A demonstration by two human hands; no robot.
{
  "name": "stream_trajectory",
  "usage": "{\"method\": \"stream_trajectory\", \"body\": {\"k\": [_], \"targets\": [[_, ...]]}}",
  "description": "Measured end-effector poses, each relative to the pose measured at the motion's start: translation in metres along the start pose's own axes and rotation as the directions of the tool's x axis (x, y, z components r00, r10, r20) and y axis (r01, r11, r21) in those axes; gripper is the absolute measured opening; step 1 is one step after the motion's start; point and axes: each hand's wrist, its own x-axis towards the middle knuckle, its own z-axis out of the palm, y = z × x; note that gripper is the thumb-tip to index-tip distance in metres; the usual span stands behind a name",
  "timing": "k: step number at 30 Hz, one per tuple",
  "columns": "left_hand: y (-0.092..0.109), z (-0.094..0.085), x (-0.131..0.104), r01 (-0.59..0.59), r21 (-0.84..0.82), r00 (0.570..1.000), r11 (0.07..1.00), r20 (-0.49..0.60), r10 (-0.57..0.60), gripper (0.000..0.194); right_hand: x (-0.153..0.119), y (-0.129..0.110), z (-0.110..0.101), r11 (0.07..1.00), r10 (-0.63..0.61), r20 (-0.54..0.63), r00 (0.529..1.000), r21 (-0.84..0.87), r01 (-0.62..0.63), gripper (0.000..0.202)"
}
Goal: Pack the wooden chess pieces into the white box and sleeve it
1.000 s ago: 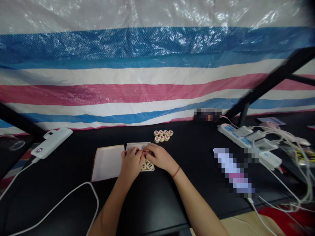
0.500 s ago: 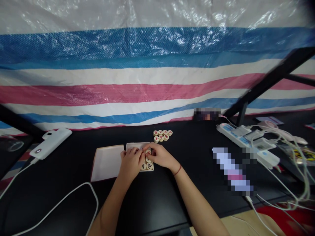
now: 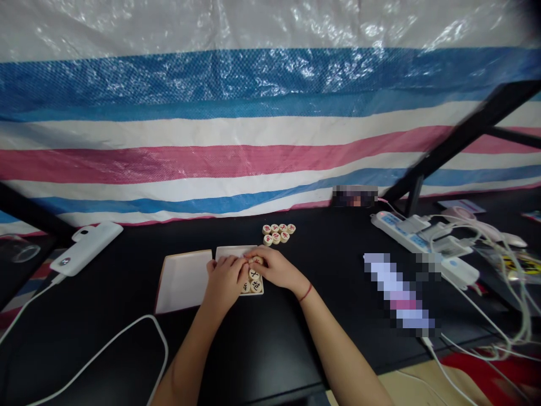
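Observation:
My left hand (image 3: 225, 279) and my right hand (image 3: 274, 268) rest together over a small white box (image 3: 235, 251) on a black table. Round wooden chess pieces (image 3: 252, 281) with red and black characters lie in the box between my hands. My fingertips meet over the pieces at the box's middle, and my right fingers touch one piece. Whether either hand actually grips a piece is hidden. The box's white lid (image 3: 184, 279) lies flat just left of it. A loose cluster of several more pieces (image 3: 278, 233) sits beyond the box.
A white power bank (image 3: 87, 247) with a white cable (image 3: 97, 352) lies at the left. A power strip (image 3: 422, 248) with plugs and tangled cables is at the right. A striped tarp (image 3: 253, 124) hangs behind the table, crossed by a black bar (image 3: 460, 138).
My hands stayed over the box with only small finger movements on the pieces. The view shifted slightly.

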Motion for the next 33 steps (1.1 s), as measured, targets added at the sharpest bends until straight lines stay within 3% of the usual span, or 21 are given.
{"method": "stream_trajectory", "body": {"k": [7,16,22,25,33], "targets": [[-0.003,0.003,0.001,-0.021,-0.042,0.999,0.999,-0.047,0.019,0.021,0.001,-0.004,0.001,0.999,0.023,-0.089,0.996,0.027,-0.021,0.012],[-0.011,0.008,0.006,-0.079,-0.16,0.986,0.984,-0.16,0.053,0.018,0.004,-0.008,0.004,0.934,0.121,-0.135,0.983,0.352,-0.067,0.026],[-0.009,0.003,0.006,-0.127,-0.198,0.962,0.972,-0.265,0.071,0.025,0.004,-0.001,0.0,0.962,0.125,-0.256,0.959,0.269,-0.053,0.02],[-0.01,0.002,0.006,-0.155,-0.209,0.955,0.966,-0.28,0.093,0.029,0.004,0.005,-0.001,0.963,0.152,-0.309,0.939,0.259,-0.071,0.026],[-0.015,0.007,0.009,-0.184,-0.248,0.952,0.951,-0.285,0.11,0.026,0.006,0.005,-0.001,0.831,0.262,-0.227,0.938,0.547,-0.1,0.036]]}}
